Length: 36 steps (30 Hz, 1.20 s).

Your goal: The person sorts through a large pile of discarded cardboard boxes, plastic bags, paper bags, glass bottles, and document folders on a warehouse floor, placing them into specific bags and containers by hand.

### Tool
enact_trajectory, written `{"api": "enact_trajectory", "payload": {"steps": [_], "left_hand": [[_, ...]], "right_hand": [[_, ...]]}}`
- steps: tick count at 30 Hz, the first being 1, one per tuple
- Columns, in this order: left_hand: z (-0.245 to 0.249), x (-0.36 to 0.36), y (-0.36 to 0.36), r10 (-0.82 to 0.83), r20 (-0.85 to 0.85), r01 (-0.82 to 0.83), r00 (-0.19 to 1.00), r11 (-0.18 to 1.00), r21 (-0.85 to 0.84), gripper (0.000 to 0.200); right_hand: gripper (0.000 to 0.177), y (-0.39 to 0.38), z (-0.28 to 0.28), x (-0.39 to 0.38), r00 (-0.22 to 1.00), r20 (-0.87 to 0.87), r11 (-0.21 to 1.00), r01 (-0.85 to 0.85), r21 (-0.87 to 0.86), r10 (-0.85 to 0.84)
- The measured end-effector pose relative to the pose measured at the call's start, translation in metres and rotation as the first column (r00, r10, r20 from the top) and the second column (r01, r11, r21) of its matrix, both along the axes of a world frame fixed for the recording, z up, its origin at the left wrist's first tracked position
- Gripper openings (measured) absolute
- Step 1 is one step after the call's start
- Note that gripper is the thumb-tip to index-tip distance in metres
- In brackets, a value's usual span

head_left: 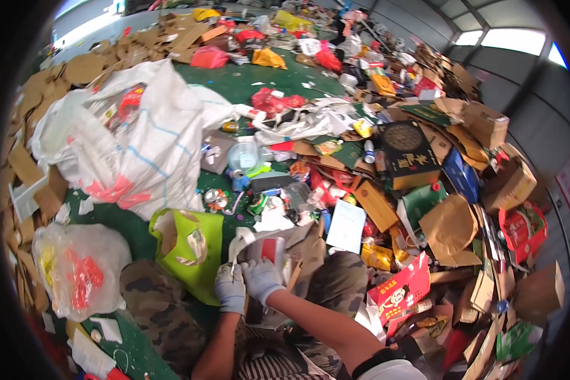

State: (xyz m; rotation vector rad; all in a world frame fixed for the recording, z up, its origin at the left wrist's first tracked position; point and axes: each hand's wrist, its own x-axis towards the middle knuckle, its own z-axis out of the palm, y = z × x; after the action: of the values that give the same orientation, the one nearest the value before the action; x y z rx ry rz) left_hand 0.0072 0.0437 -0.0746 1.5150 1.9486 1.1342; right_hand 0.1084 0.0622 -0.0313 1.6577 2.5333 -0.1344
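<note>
In the lower centre of the frame, the left hand (230,288) and right hand (261,278) (both gloved) grip a paper bag (273,248), fingers curled on it.

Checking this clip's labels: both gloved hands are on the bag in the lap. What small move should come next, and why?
Probably pull the white handle away from the bag: the left hand pinches it, the right hand grips the bag.

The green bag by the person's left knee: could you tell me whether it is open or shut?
Open. The green bag lies with its mouth gaping, and its brown inside is on show.
</note>
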Motion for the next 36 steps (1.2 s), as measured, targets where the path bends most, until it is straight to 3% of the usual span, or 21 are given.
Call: {"api": "enact_trajectory", "payload": {"steps": [2,4,5,6,8,9,11,12,14,16,18,19,21,22,24,25,27,30,34,35,36], "left_hand": [[-0.002,0.002,0.008,0.045,0.017,-0.043,0.999,0.992,-0.123,0.025],[-0.006,-0.004,0.013,0.081,0.161,-0.073,0.984,0.996,-0.054,0.025],[-0.027,-0.007,0.016,0.089,0.372,-0.094,0.924,0.996,-0.004,0.028],[-0.043,-0.005,0.023,0.084,0.568,-0.123,0.819,0.992,0.03,0.032],[-0.038,-0.014,0.031,0.036,0.653,-0.022,0.757,0.999,-0.03,0.039],[-0.068,-0.015,0.041,-0.006,0.685,0.0,0.728,1.0,0.008,0.041],[-0.044,0.0,0.036,-0.053,0.364,0.066,0.93,0.998,-0.021,0.051],[-0.041,0.002,0.04,-0.045,0.518,0.085,0.854,0.995,-0.054,0.054],[-0.052,-0.002,0.052,-0.078,0.403,0.082,0.912,0.997,0.009,0.052],[-0.076,-0.01,0.067,-0.094,0.544,0.089,0.834,0.995,0.035,0.053],[-0.076,-0.015,0.071,-0.141,0.506,0.144,0.851,0.989,0.033,0.054],[-0.067,-0.011,0.071,-0.108,0.538,0.133,0.836,0.991,-0.009,0.055],[-0.072,-0.007,0.072,-0.094,0.565,0.131,0.82,0.991,-0.026,0.05],[-0.063,0.001,0.072,-0.016,0.742,0.08,0.67,0.995,-0.051,0.048],[-0.031,0.012,0.07,0.132,0.954,-0.012,0.27,0.991,-0.133,0.046],[-0.114,-0.039,0.08,-0.01,0.902,0.129,0.432,0.99,-0.051,0.048],[-0.108,-0.044,0.079,0.036,0.91,0.122,0.414,0.988,-0.095,0.048],[-0.072,-0.02,0.08,0.156,0.928,0.08,0.339,0.978,-0.193,0.049],[-0.054,-0.007,0.08,0.334,0.911,-0.009,0.241,0.94,-0.342,0.049],[-0.108,-0.049,0.086,0.282,0.942,0.128,0.183,0.943,-0.307,0.048],[-0.115,-0.051,0.08,0.192,0.941,0.14,0.279,0.961,-0.238,0.048]], "right_hand": [[0.022,0.017,-0.016,-0.009,0.999,0.03,1.0,0.012,-0.017,-0.011],[0.025,0.015,-0.006,-0.02,0.997,0.068,0.998,0.026,-0.057,-0.022],[0.029,0.01,-0.006,-0.022,0.998,0.063,0.999,0.013,-0.052,-0.009],[0.034,-0.001,0.008,-0.02,1.0,-0.027,0.999,0.002,0.053,0.0],[0.037,-0.027,0.059,-0.003,0.925,-0.378,0.99,0.024,0.138,0.031],[0.037,-0.038,0.082,0.013,0.809,-0.572,0.973,0.001,0.23,0.135],[0.034,-0.053,0.14,0.059,0.611,-0.725,0.879,0.096,0.467,0.318],[0.033,-0.053,0.151,0.093,0.717,-0.645,0.868,0.116,0.483,0.263],[0.037,-0.05,0.147,0.167,0.842,-0.514,0.628,0.311,0.714,0.167],[0.048,-0.043,0.103,0.258,0.889,-0.42,0.662,0.426,0.616,-0.182],[0.079,-0.044,0.051,0.342,0.837,0.018,0.809,0.522,0.27,-0.547],[0.086,-0.049,0.018,0.378,0.789,0.352,0.855,0.515,0.066,-0.503],[0.071,-0.069,-0.038,0.436,0.691,0.7,0.876,0.437,-0.205,-0.181],[0.06,-0.079,-0.092,0.477,0.583,0.812,0.886,0.363,-0.287,0.024],[0.05,-0.096,-0.119,0.501,0.535,0.835,0.818,0.417,-0.396,0.131],[0.047,-0.112,-0.115,0.5,0.557,0.825,0.794,0.455,-0.403,0.1],[0.033,-0.147,-0.127,0.502,0.537,0.841,0.605,0.651,-0.458,0.059],[0.041,-0.249,-0.149,0.54,0.37,0.924,0.495,0.788,-0.366,0.095],[0.048,-0.348,-0.11,0.536,0.382,0.912,0.098,0.923,-0.371,-0.15],[0.049,-0.355,-0.104,0.529,0.388,0.9,-0.015,0.917,-0.399,-0.198],[0.05,-0.34,-0.083,0.512,0.494,0.857,-0.085,0.857,-0.509,-0.147]]}}
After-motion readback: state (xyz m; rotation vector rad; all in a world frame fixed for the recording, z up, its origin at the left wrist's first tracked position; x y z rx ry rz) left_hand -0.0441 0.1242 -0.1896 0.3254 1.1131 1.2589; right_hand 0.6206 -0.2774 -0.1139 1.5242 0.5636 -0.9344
